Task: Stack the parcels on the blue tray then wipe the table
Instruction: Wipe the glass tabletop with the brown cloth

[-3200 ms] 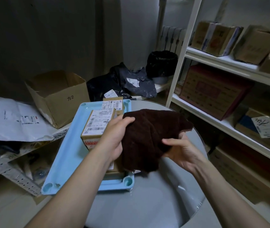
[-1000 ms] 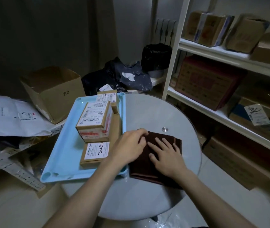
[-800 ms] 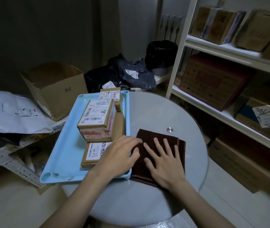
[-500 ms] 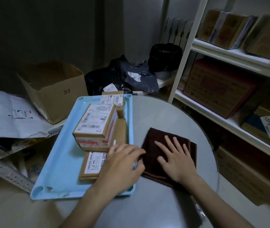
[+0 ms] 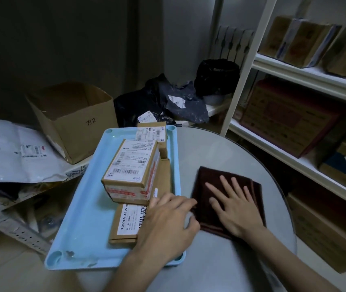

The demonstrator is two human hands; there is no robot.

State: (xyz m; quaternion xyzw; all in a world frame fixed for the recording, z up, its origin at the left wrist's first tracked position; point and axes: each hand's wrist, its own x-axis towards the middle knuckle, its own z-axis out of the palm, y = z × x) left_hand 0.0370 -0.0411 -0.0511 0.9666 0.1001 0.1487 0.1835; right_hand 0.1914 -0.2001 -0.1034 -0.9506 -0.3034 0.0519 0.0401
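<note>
Parcels (image 5: 132,171) stacked on tray (image 5: 87,207); table (image 5: 220,157) wipe pending. Right hand (image 5: 233,205) flat, unclenched on cloth (image 5: 207,182); left hand (image 5: 167,224) loose, grasping nothing.

Parcels (image 5: 131,169) are seen in matt brown cardboard with white paper labels. A tray (image 5: 87,216) of smooth pale-blue plastic is noted. The cloth (image 5: 205,209) is dark, napped fabric; the counter (image 5: 216,152) is smooth, faintly glossy grey.

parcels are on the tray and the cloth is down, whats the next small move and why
Probably slide the right hand across the table with the brown cloth under it. The parcels already sit stacked on the blue tray, the cloth lies folded flat under the spread palm, and bare tabletop lies beyond it.
</note>
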